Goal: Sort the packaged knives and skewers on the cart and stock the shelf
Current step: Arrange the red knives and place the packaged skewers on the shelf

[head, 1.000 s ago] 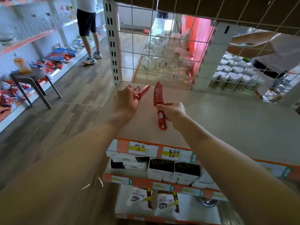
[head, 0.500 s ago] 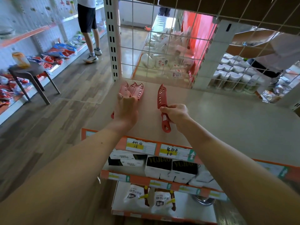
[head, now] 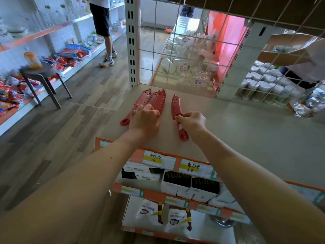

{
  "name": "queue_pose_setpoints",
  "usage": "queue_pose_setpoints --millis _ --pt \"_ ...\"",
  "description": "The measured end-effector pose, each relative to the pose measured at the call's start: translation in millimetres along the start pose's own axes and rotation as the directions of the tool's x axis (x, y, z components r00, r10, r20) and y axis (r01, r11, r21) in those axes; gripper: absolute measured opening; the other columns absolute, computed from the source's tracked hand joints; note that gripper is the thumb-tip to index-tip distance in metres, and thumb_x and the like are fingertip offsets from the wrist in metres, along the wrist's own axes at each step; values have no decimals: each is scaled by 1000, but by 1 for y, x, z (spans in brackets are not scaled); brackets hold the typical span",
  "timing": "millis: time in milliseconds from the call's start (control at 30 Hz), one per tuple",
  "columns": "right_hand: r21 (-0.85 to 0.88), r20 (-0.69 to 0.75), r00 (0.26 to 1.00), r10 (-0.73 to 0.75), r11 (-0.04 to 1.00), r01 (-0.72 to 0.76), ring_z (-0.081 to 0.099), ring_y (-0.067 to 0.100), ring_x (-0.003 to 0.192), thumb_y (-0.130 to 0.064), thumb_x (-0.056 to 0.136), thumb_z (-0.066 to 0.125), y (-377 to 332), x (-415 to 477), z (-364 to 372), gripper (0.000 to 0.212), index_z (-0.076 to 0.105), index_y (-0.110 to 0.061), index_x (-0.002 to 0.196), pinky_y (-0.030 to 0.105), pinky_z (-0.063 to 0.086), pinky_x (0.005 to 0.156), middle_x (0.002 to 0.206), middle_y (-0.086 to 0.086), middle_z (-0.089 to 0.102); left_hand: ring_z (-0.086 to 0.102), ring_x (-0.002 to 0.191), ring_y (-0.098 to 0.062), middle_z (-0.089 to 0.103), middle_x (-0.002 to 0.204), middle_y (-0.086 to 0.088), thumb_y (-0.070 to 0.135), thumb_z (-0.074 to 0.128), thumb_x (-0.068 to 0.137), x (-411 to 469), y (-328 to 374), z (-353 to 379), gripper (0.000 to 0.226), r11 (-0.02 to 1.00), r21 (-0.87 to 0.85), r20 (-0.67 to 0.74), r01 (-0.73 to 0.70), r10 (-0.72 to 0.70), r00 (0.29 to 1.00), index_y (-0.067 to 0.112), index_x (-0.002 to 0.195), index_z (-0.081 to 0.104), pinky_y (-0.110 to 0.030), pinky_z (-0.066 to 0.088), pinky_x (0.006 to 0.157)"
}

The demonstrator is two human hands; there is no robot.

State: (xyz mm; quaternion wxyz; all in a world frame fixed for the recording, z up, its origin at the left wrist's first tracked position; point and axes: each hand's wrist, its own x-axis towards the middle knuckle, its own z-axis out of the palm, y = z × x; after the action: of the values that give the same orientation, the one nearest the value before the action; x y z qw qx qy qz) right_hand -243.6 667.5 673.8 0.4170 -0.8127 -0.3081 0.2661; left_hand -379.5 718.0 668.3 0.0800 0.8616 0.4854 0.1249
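Three red sheathed knives (head: 154, 101) lie fanned on the grey shelf top (head: 246, 134) at its left end, tips pointing away from me. My left hand (head: 145, 119) rests palm down on their handles, fingers curled over them. A fourth red knife (head: 176, 110) lies alone just to the right, handle towards me. My right hand (head: 191, 123) pinches it where blade meets handle. The cart is out of view.
A wire grid panel (head: 193, 50) and a white upright post (head: 131, 41) close the back of the shelf. Below are price labels (head: 159, 160) and boxed goods. A stool (head: 42, 80) with a jar stands in the aisle at left, a person (head: 103, 30) beyond it. Another person (head: 306, 67) is behind the grid at right.
Both hands came down from holding the knives upright in the air. The left bundle now lies fanned flat on the shelf, and the right knife lies flat beside it.
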Motion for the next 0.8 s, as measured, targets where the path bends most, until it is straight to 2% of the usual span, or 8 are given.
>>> queue_pose_setpoints --millis 67,133,233,400,567,633,800 --pt "-59 -4 999 -34 998 33 47 5 51 -16 86 62 -4 -1 3 20 72 -1 96 9 44 48 79 7 60 38 124 -24 53 128 -1 23 47 93 0 -5 0 34 1000 -9 -17 -20 19 1000 22 124 60 -37 32 99" --pt "-130 -13 998 -68 989 66 51 12 54 -13 86 60 -8 -2 6 21 71 3 94 15 46 45 78 10 60 33 129 -22 50 135 1 27 47 92 2 -10 -1 36 1000 -17 -27 -20 19 999 23 127 57 -37 30 101" --pt "-240 -43 989 -141 962 127 63 27 77 -11 84 59 -12 -4 10 18 69 0 94 32 55 64 86 14 65 22 140 -20 37 149 3 37 45 94 6 -16 -2 46 999 -24 67 22 -20 998 25 138 45 -40 23 109" --pt "-359 32 973 -230 906 226 62 28 93 -10 83 55 -19 -9 28 26 65 -5 107 26 45 67 107 15 63 9 147 -16 19 158 8 47 28 98 7 -24 -4 51 998 10 198 65 -66 978 32 146 28 -43 14 114" --pt "-431 153 964 -218 863 263 50 31 117 -12 88 56 -25 -17 35 46 47 -7 133 32 43 95 130 17 44 0 148 -18 4 160 9 46 20 100 10 -28 -8 51 999 20 338 50 -54 939 35 149 15 -52 12 115" --pt "-446 171 961 -217 853 271 50 31 116 -14 90 55 -24 -19 36 46 45 -10 135 32 42 96 131 17 40 -4 148 -20 0 160 8 44 20 100 10 -27 -9 51 999 8 365 52 -51 929 34 150 12 -55 10 116" --pt "-424 158 955 -253 856 296 54 30 107 -21 93 52 -24 -21 39 31 55 -11 123 31 43 94 127 15 38 -10 147 -25 -7 160 3 40 21 101 10 -19 -6 53 997 10 407 72 -70 911 31 151 6 -53 7 115"
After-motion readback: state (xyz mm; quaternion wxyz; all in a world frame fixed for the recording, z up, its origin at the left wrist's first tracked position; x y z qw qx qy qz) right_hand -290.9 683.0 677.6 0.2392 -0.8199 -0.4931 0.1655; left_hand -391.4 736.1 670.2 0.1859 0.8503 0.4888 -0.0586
